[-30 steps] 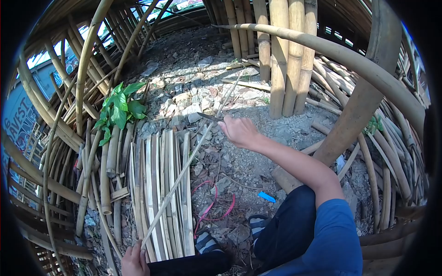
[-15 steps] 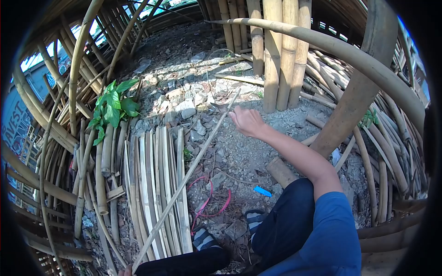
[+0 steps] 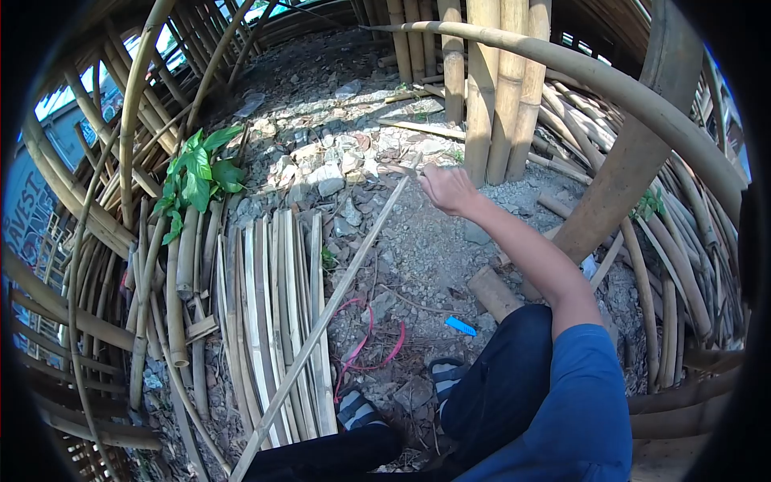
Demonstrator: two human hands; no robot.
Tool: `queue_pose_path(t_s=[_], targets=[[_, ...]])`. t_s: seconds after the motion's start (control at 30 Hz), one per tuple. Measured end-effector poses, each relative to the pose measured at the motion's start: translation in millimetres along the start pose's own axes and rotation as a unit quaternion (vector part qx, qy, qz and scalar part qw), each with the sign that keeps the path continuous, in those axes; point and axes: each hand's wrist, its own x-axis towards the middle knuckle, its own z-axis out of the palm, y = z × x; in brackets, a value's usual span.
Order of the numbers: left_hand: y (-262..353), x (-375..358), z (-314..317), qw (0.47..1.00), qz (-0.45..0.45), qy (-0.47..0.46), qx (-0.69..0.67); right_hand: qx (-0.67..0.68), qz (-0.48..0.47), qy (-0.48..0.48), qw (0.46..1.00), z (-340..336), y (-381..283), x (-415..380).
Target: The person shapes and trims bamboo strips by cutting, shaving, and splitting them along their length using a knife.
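Nearest me, the pale bamboo strip (image 3: 321, 323) runs out at the bottom edge by my left leg (image 3: 325, 456); my left hand is out of view, so I cannot tell what its fingers do. That end should be kept steady, as any wobble there would grow toward the tip. The strip slants up over the bundle of split lengths (image 3: 277, 353), where I'd watch for snags. Just past my shoes (image 3: 359, 410), a pink band (image 3: 399, 345) lies on the ground. Farther out, the fingers of my right hand (image 3: 447, 191) are curled around a knife (image 3: 399, 169), its blade at the strip's far end; whether the edge bites, I cannot tell. Short, light strokes at a low angle would suit wood this thin. Beyond lie pale stones (image 3: 325, 178), which would dull the edge.
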Motion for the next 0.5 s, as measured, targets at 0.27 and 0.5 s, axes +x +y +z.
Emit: queue_pose_path(t_s=[0.27,0.5], targets=[[-11.3,-5.2,5.3,1.000,0.019,0.003,0.011,0.007,0.034,-0.060,0.998,-1.0,-10.6,-21.7],[-24.2,-9.5,15.0,1.000,0.003,-0.021,0.002,-0.009,-0.011,-0.049,0.999,-10.8,7.2,-23.6]])
